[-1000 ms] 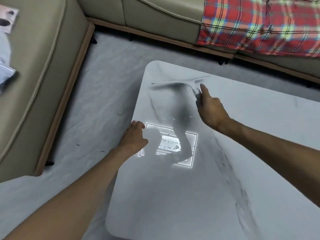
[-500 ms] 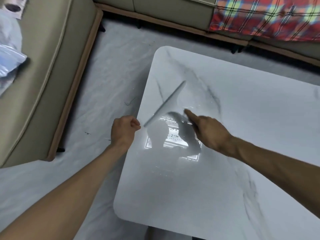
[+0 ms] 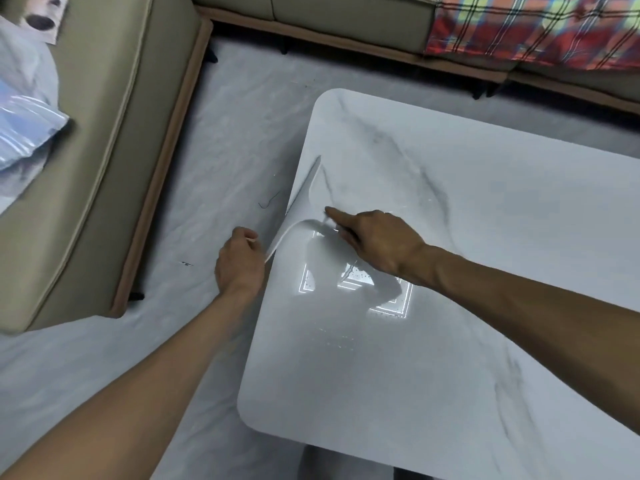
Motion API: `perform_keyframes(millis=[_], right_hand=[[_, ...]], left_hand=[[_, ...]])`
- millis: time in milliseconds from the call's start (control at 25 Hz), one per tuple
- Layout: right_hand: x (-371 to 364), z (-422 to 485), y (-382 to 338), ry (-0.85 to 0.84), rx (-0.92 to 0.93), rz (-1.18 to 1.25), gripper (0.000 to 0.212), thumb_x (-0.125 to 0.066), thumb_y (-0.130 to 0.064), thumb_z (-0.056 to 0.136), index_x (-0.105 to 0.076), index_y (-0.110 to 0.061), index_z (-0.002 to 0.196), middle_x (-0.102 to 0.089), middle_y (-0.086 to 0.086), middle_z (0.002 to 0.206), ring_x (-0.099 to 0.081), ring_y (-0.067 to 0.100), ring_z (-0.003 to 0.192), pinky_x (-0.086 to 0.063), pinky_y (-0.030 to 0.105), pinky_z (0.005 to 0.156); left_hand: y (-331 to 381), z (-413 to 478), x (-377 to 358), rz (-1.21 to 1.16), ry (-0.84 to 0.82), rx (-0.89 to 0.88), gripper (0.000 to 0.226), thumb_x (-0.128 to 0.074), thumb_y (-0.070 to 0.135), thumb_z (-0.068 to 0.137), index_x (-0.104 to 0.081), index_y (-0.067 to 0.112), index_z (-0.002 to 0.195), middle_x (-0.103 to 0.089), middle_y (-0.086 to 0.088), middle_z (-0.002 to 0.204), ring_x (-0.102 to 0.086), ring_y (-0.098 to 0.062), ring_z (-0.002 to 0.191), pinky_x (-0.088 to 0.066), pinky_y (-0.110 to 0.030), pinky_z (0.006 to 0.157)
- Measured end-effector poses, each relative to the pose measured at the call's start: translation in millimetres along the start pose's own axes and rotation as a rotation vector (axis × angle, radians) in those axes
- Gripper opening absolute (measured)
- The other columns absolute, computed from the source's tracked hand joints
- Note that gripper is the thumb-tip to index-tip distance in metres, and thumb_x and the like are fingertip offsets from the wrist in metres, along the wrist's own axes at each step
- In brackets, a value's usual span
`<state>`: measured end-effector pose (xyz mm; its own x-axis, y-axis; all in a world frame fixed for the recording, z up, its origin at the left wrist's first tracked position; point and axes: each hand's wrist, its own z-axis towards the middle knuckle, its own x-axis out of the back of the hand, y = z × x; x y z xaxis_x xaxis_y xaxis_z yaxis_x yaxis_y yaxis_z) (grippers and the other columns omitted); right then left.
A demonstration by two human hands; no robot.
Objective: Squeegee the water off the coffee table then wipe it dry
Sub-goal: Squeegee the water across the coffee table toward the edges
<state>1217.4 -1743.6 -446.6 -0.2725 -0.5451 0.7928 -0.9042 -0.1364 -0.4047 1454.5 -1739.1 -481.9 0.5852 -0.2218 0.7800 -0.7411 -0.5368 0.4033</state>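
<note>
My 2 hands: left (image 3: 239, 263) curled in a loose fist just off the surface (image 3: 450, 341) edge, right (image 3: 381, 242) w/ grip clamped on 1 squeegee (image 3: 304, 199), white, blurred, blade along the marble-look left edge. Sofa (image 3: 104, 133) beyond.

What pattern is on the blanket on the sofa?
Red plaid blanket with yellow, green and white stripes, in the head view.

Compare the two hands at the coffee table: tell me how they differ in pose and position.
The right hand lies over the coffee table, index finger stretched out, gripping the white squeegee; the left hand is curled into a loose fist. The right hand is above the tabletop; the left hand sits just off the table's left edge, over the floor. Both are bare and close to the squeegee blade.
</note>
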Motion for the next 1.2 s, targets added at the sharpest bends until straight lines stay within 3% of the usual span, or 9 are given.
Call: perform_keyframes(millis=[280, 400, 480, 560, 640, 840, 1000, 1120, 1200], right_hand=[[-9.4, -100.8, 83.2, -0.097, -0.071, -0.161, 0.047, -0.026, -0.041, 0.102, -0.017, -0.052, 0.147, -0.060, -0.003, 0.099, -0.061, 0.028, 0.082, -0.042, 0.033, 0.065], [15.5, -147.1, 119.1, -0.177, -0.143, -0.226, 0.047, -0.025, -0.042, 0.101, -0.019, -0.054, 0.146, -0.052, -0.012, 0.088, -0.061, 0.025, 0.079, -0.049, 0.035, 0.068], [33.3, -147.6, 132.3, -0.110, -0.145, -0.187, 0.046, -0.024, -0.048, 0.098, -0.027, -0.054, 0.144, -0.054, -0.013, 0.084, -0.063, 0.026, 0.082, -0.052, 0.038, 0.071], [49.0, -117.1, 146.9, 0.068, -0.178, -0.083, 0.045, -0.027, -0.050, 0.098, -0.031, -0.049, 0.143, -0.068, -0.003, 0.106, -0.065, 0.032, 0.098, -0.053, 0.041, 0.078], [61.8, -62.7, 158.0, 0.215, -0.274, 0.025, 0.042, -0.032, -0.045, 0.101, -0.035, -0.041, 0.143, -0.066, 0.009, 0.123, -0.060, 0.039, 0.107, -0.050, 0.042, 0.083], [60.7, 2.2, 174.9, 0.263, -0.369, 0.100, 0.043, -0.029, -0.032, 0.102, -0.034, -0.025, 0.144, -0.064, 0.023, 0.113, -0.055, 0.045, 0.094, -0.039, 0.041, 0.073], [34.8, -87.3, 188.8, 0.155, -0.343, 0.036, 0.045, -0.031, -0.034, 0.102, -0.030, -0.034, 0.147, -0.067, 0.019, 0.097, -0.061, 0.041, 0.080, -0.043, 0.039, 0.066], [34.0, -161.2, 188.3, -0.049, -0.393, -0.044, 0.047, -0.029, -0.036, 0.102, -0.023, -0.041, 0.148, -0.063, 0.006, 0.087, -0.061, 0.036, 0.077, -0.048, 0.038, 0.066], [45.1, -170.9, 194.4, -0.029, -0.406, -0.015, 0.046, -0.028, -0.038, 0.102, -0.025, -0.042, 0.148, -0.064, 0.003, 0.086, -0.060, 0.036, 0.078, -0.048, 0.038, 0.065]], left_hand=[[18.7, -10.7, -27.1, 0.128, -0.159, -0.233, 0.041, -0.046, 0.005, 0.093, -0.046, 0.010, 0.134, -0.047, -0.009, 0.140, -0.045, -0.026, 0.127, -0.039, -0.037, 0.106], [43.9, -25.7, -49.4, 0.241, -0.262, -0.351, 0.055, -0.045, 0.004, 0.093, -0.031, 0.008, 0.147, -0.028, -0.011, 0.156, -0.026, -0.024, 0.144, -0.023, -0.034, 0.118], [59.7, -32.4, -63.3, 0.311, -0.334, -0.365, 0.067, -0.045, 0.003, 0.092, -0.016, 0.008, 0.152, -0.011, -0.011, 0.162, -0.010, -0.023, 0.150, -0.011, -0.031, 0.121], [75.8, -36.7, -79.2, 0.388, -0.372, -0.364, 0.074, -0.046, 0.003, 0.092, -0.004, 0.007, 0.153, 0.000, -0.014, 0.162, 0.000, -0.026, 0.150, -0.006, -0.034, 0.122], [90.5, -39.5, -95.5, 0.464, -0.400, -0.337, 0.080, -0.047, 0.007, 0.092, 0.005, 0.006, 0.153, 0.008, -0.020, 0.161, 0.006, -0.033, 0.149, -0.004, -0.039, 0.122], [114.9, -29.9, -121.5, 0.579, -0.518, -0.254, 0.091, -0.051, 0.020, 0.091, 0.017, 0.007, 0.151, 0.010, -0.038, 0.153, 0.006, -0.055, 0.142, -0.014, -0.051, 0.117], [126.6, -20.3, -126.6, 0.638, -0.573, -0.217, 0.086, -0.044, 0.026, 0.092, 0.016, 0.008, 0.151, 0.007, -0.045, 0.149, 0.005, -0.062, 0.138, -0.012, -0.053, 0.116], [132.2, -17.7, -125.8, 0.653, -0.609, -0.184, 0.083, -0.039, 0.027, 0.092, 0.015, 0.006, 0.151, 0.002, -0.045, 0.149, 0.004, -0.063, 0.137, -0.011, -0.055, 0.116], [134.3, -14.9, -126.5, 0.653, -0.618, -0.171, 0.080, -0.037, 0.026, 0.093, 0.014, 0.002, 0.151, -0.003, -0.045, 0.149, 0.002, -0.063, 0.138, -0.008, -0.059, 0.115]])
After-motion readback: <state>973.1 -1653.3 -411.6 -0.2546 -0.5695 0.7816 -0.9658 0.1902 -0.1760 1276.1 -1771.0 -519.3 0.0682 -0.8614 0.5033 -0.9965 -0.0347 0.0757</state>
